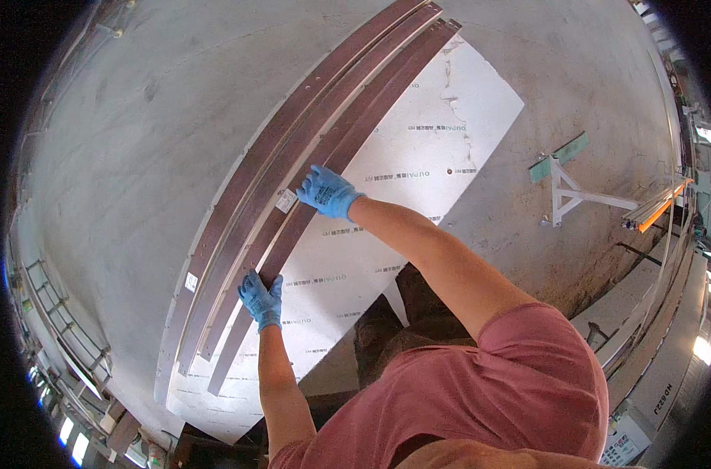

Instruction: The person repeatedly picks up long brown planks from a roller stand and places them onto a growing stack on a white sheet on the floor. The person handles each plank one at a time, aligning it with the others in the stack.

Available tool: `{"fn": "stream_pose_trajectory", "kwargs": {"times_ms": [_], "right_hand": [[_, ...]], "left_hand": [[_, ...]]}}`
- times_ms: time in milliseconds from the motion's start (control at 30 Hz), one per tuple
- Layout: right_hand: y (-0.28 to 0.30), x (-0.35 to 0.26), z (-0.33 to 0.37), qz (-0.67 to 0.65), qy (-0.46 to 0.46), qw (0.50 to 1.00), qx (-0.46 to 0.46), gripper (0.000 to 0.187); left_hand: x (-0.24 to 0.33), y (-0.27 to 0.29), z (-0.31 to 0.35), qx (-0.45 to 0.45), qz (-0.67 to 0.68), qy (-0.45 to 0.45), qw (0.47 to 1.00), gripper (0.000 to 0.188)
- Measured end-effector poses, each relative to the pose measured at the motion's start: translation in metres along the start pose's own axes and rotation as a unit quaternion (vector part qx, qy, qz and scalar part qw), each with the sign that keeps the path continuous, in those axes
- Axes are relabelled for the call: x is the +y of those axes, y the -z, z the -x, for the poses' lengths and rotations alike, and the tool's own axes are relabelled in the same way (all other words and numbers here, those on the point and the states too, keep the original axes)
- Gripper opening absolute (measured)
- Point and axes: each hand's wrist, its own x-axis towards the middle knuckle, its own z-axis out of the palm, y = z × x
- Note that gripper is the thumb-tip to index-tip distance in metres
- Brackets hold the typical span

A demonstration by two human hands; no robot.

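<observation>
Several long dark brown strips (263,150), made up as bars, lie side by side on a white printed board (418,156). Blue work gloves cover both hands. Farther along the bar nearest me (409,74), my right hand (328,194) has its fingers curled over it. My left hand (261,300) grips the same bar lower down, with thumb and fingers on opposite sides. The fingers' undersides are hidden. A small white label (286,200) sits on a strip beside my right hand, and another label (191,281) is on the outermost strip.
Bare grey concrete floor (176,86) surrounds the board. To the right stands a white metal support (566,195) with a green bar (559,156) across its top. Long rods, one orange (664,207), lie farther right. A ladder-like metal frame (66,320) is at the left rim.
</observation>
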Motion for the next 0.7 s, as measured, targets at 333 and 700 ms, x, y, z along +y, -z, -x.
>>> {"fn": "stream_pose_trajectory", "kwargs": {"times_ms": [333, 700], "right_hand": [[-0.05, 0.023, -0.042, 0.041, 0.0, 0.992, 0.122, 0.032], [-0.063, 0.035, -0.046, 0.055, -0.023, 0.982, 0.178, 0.023]], "left_hand": [[-0.007, -0.043, -0.044, -0.049, -0.046, 0.09, 0.994, 0.087], [0.0, -0.059, -0.054, -0.082, -0.085, 0.147, 0.982, 0.091]]}}
